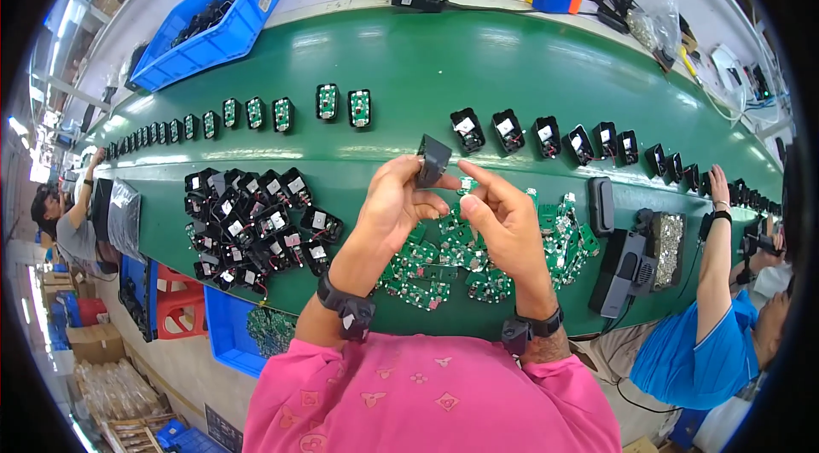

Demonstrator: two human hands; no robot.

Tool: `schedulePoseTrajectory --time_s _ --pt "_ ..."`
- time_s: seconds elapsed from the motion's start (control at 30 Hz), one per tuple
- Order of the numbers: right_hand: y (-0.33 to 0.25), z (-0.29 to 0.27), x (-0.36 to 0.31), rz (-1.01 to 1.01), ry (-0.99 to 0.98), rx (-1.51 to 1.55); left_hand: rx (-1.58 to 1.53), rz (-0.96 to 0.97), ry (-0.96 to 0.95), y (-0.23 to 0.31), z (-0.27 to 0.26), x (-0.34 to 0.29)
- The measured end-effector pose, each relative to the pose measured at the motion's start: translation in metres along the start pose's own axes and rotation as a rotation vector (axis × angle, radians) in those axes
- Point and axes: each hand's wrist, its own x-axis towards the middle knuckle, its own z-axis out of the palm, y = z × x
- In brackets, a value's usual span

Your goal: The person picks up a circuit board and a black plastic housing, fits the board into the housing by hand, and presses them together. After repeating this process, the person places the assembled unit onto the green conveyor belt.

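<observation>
My left hand [386,207] pinches a small black plastic housing [434,159] above the bench, tilted with its side toward me, so I cannot see what is inside it. Close by on the right, my right hand [509,229] has its index finger stretched toward the housing and its thumb apart from it; nothing shows in its grasp. Under both hands lies a loose heap of green circuit boards [418,270]. Left of my left forearm is a pile of black housings [247,218] with white parts and wires inside.
Along the green bench [401,48] runs a row of housings; those left of centre show green boards [282,114], those to the right white parts [508,130]. A blue crate [247,22] stands far left. A grey power tool [621,274] and a co-worker's arm [715,257] are at right.
</observation>
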Motion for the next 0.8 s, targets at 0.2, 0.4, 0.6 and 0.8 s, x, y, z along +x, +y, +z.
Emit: schedulePoseTrajectory --time_s 0.2,0.4,0.6,0.8 --pt "0.008 -0.002 -0.004 0.018 0.017 -0.07 -0.251 -0.213 -0.173 -0.008 -0.008 0.008" --pt "0.007 -0.009 -0.006 0.038 0.041 -0.101 0.102 0.041 -0.003 -0.002 0.001 0.013" --pt "0.039 -0.018 -0.005 -0.131 0.291 -0.93 0.807 0.468 0.282 0.021 -0.046 0.112" --pt "0.047 -0.016 0.014 -0.106 0.228 -1.155 1.543 0.861 0.509 0.009 -0.055 0.125"
